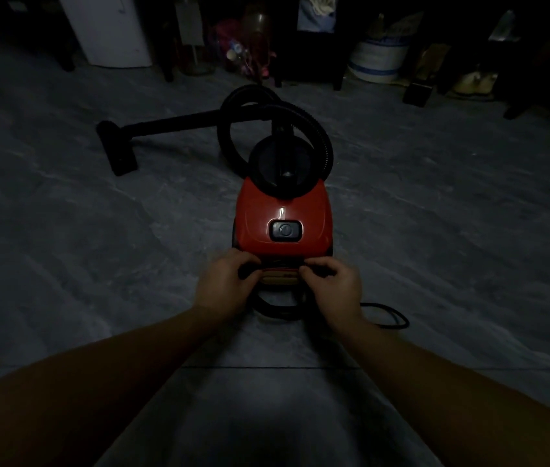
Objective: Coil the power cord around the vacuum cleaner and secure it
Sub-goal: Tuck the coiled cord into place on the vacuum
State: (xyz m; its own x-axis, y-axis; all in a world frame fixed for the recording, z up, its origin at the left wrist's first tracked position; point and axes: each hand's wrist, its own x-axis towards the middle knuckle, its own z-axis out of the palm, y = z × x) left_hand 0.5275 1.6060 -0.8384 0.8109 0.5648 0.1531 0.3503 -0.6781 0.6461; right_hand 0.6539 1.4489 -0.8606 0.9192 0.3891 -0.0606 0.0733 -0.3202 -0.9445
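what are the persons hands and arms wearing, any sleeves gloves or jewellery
Nothing worn shows. The left hand and right hand have no gloves, and no ring shows on the fingers in this dim light. The left forearm and right forearm carry no sleeves, watch or bracelet.

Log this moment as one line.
stage: coiling | left hand: grips power cord at vacuum cleaner rear | right hand: pinches it there | slack: loop on floor, right side
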